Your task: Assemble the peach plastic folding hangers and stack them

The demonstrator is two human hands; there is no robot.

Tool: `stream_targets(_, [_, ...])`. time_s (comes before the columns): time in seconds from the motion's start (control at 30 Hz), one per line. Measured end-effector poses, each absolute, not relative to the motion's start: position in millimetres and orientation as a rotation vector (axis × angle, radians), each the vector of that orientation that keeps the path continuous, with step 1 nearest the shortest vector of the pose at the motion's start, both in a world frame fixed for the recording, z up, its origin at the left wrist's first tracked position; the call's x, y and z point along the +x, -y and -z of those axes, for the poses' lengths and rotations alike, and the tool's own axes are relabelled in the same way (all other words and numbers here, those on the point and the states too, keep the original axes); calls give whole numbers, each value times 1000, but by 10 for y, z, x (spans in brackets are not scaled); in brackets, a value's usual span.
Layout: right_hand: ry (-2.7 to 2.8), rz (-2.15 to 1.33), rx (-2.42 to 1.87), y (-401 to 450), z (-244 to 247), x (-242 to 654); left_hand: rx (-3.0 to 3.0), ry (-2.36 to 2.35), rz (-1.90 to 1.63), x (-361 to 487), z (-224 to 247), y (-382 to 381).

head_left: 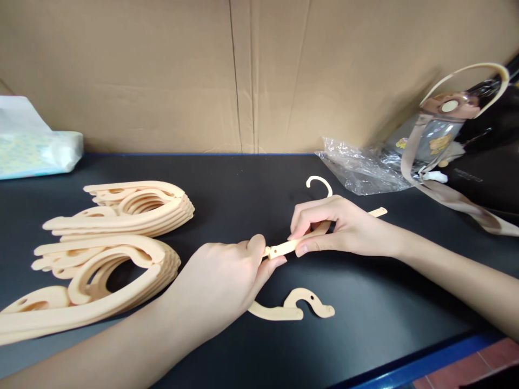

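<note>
Between my hands is a cream plastic folding hanger (287,247), held low over the black table. My right hand (336,224) is closed around its middle, the thumb and fingers pinching the arm. The hanger's hook rises behind those fingers, and a thin end sticks out past the wrist. At the jointed left end, my left hand (233,270) pinches with thumb and fingers; the small part inside is mostly hidden. Below, another cream hanger piece (275,312) with a curved end emerges from under my left hand. Whether the left hand touches it, I cannot tell.
Two stacks of folded cream hangers, a rear stack (121,221) and a front stack (109,302), lie at left. A tissue pack (40,154) is at the back left. Clear plastic wrap (357,170) and a strapped water bottle (433,135) sit back right. Cardboard (162,75) stands behind.
</note>
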State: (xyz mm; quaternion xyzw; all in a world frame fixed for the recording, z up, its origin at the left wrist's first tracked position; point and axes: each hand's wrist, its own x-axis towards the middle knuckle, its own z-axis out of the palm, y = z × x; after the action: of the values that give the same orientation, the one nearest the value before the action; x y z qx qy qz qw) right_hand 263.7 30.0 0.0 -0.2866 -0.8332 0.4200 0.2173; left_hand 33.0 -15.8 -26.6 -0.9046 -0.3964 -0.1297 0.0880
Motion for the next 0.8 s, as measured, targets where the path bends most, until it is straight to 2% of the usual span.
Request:
stream_targets(0.63, [2261, -1322, -841, -286, 24, 2582, -2777, 1065, 322, 341, 208, 212])
stream_targets(0.8, [2299, -1295, -891, -297, 17, 2598, -2745, 1135, 431, 359, 220, 207])
